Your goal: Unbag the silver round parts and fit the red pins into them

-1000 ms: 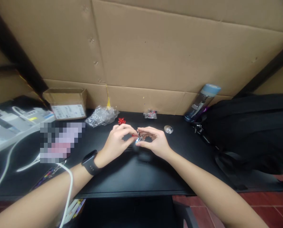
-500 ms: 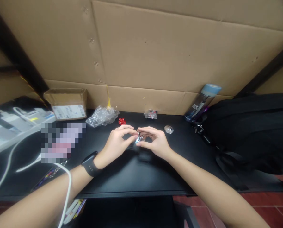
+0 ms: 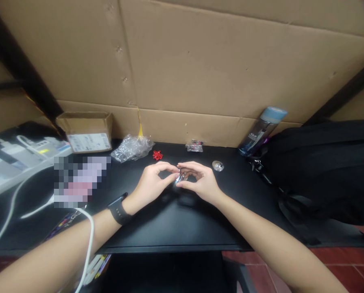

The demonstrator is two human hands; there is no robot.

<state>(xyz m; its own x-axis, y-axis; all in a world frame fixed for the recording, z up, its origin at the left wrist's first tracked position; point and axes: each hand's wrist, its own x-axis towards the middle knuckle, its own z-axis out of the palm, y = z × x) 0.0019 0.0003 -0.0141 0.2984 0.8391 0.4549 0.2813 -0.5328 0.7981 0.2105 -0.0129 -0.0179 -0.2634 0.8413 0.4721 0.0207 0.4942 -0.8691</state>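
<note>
Two pinches: left hand (image 3: 154, 182) and right hand (image 3: 202, 184) nearly closed on one shiny piece (image 3: 178, 178)
Its edges: likely best hold on something light, stiff, slippery

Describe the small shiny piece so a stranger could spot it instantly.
Above the black table, before the cardboard wall, the left hand and right hand face each other. Between their fingertips is the small shiny piece. Unlike the red piece lying beyond the left hand, it is silvery and held.
</note>
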